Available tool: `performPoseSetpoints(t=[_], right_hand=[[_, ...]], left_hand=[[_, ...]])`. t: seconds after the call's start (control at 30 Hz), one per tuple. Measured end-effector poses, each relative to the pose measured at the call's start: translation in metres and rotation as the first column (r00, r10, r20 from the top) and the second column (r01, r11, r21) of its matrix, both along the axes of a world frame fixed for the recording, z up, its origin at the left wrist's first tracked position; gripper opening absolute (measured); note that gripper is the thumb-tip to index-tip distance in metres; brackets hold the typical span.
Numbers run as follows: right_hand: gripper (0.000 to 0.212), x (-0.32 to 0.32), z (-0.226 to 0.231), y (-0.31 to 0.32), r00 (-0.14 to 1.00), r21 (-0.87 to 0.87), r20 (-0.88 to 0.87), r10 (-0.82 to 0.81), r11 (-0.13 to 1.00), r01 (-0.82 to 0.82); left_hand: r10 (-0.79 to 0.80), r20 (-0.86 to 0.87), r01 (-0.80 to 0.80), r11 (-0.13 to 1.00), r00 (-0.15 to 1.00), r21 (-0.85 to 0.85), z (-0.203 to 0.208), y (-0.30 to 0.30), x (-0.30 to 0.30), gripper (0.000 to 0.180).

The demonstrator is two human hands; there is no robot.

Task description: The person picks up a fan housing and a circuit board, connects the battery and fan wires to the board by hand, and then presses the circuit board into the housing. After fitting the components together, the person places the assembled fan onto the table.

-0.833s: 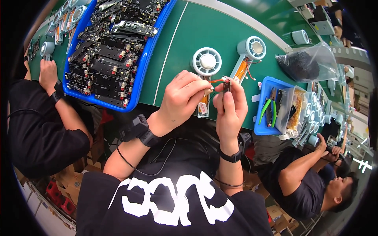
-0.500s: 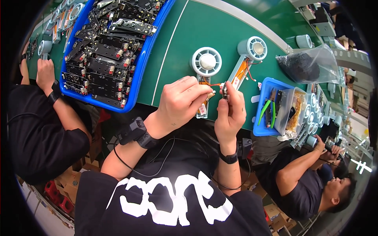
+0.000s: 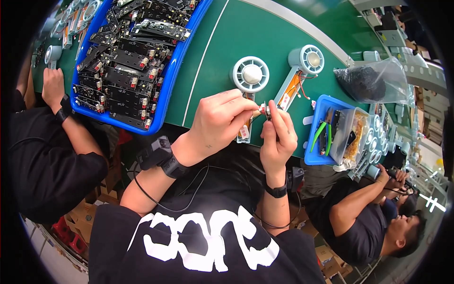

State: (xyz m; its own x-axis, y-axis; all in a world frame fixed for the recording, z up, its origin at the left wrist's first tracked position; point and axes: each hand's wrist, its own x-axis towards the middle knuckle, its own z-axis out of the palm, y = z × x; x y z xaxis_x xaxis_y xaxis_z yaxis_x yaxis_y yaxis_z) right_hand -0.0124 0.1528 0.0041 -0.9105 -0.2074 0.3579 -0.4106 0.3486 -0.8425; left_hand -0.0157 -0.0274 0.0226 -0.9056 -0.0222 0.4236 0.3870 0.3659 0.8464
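My left hand [image 3: 218, 120] is closed in a pinch on a small wire plug [image 3: 259, 110] with a reddish wire. My right hand [image 3: 278, 137] grips a small dark circuit board [image 3: 268, 112] on edge between thumb and fingers. The plug meets the board's near-left end; whether it is seated I cannot tell. Under my hands lies a pale blue-grey handheld fan [image 3: 249, 75], its handle partly hidden by my left hand. To its right rests a second such fan [image 3: 306, 58], its handle open with an orange part and red wires showing.
A blue tray [image 3: 166, 90] heaped with black circuit boards stands at left. A smaller blue bin [image 3: 310, 154] on the right holds green-handled pliers [image 3: 318, 136] and a clear box [image 3: 341, 142]. Behind it sits a plastic bag [image 3: 371, 80] of dark material. People work at both sides.
My left hand's plug and the board in my right hand have come together. The board has turned slightly, and my right fingers now point more upright.
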Motion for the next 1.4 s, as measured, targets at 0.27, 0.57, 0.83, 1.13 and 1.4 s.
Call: performPoseSetpoints(t=[0.27, 0.57, 0.83, 1.13, 1.4], right_hand=[[0.035, -0.002, 0.008, 0.002, 0.995, 0.002, 0.093, 0.025, 1.000, -0.026], [0.036, -0.005, 0.015, -0.005, 0.999, 0.035, 0.031, 0.026, 0.999, -0.027], [0.036, -0.004, 0.018, -0.004, 1.000, 0.080, 0.011, 0.010, 0.997, -0.011], [0.035, -0.003, 0.018, -0.004, 0.997, 0.067, 0.074, -0.021, 0.998, 0.016], [0.035, -0.004, 0.020, 0.001, 0.988, -0.015, 0.154, 0.028, 1.000, -0.026]], left_hand=[[-0.009, -0.030, 0.009, 1.000, 1.000, -0.018, -0.003, -0.001, -0.001, 0.014], [0.045, 0.132, -0.055, 0.996, 0.990, 0.073, 0.006, 0.001, 0.006, 0.014], [0.033, 0.049, -0.031, 0.998, 0.998, -0.055, 0.013, 0.000, 0.007, 0.012], [0.013, 0.011, -0.012, 0.995, 1.000, -0.104, 0.010, -0.002, 0.004, 0.008], [0.024, 0.048, -0.023, 1.000, 0.999, -0.010, 0.006, 0.001, 0.007, 0.008]])
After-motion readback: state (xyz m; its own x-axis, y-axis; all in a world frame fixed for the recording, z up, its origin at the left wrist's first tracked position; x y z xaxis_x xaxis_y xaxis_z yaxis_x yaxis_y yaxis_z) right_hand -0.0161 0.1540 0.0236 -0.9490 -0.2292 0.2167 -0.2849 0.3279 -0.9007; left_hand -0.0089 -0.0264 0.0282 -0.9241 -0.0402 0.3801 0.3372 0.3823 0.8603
